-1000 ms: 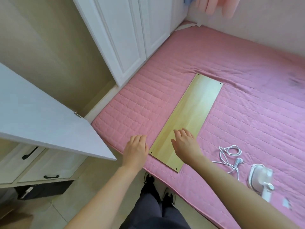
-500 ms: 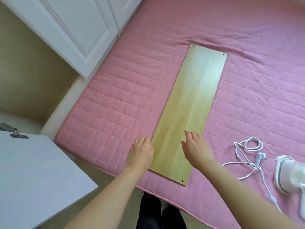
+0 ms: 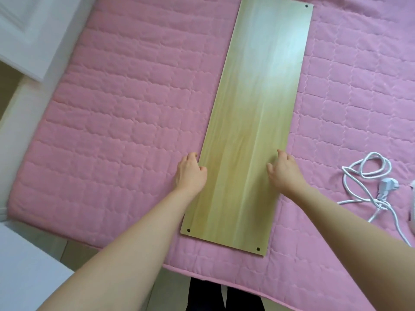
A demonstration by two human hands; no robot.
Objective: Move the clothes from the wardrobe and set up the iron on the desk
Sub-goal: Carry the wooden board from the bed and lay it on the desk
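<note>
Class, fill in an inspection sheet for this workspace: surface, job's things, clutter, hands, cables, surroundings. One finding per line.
Surface: pink quilted bed cover, fairly flat.
Job's things: wooden board lying flat on the cover; white appliance barely in frame at the right edge.
Clutter: nothing seen.
Hands: left hand grips the board's left edge; right hand grips its right edge.
Cables: white cord loosely coiled, plug lying free.
Surroundings: white cabinet door at upper left.
</note>
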